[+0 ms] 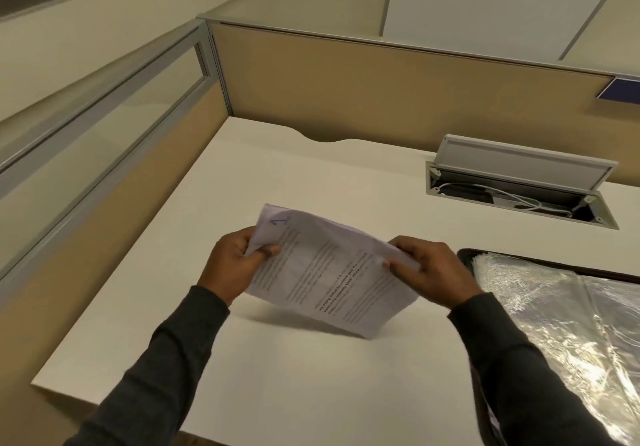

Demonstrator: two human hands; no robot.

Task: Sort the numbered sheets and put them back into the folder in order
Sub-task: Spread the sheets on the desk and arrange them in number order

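Observation:
A stack of printed white sheets (pixel 329 272) is held above the white desk, its lower edge close to the desktop. The top sheet shows a blue handwritten "1" near its upper left corner. My left hand (pixel 239 262) grips the stack's left edge, thumb on top. On the right edge my right hand (pixel 426 269) pinches it. The folder (pixel 554 314) lies open at the right, dark-rimmed, with shiny clear plastic sleeves; its right part runs out of view.
The white desk (pixel 277 376) stands in a cubicle with tan partition walls (pixel 381 82) behind and to the left. An open cable hatch (pixel 519 186) with white cables sits at the back right of the desk.

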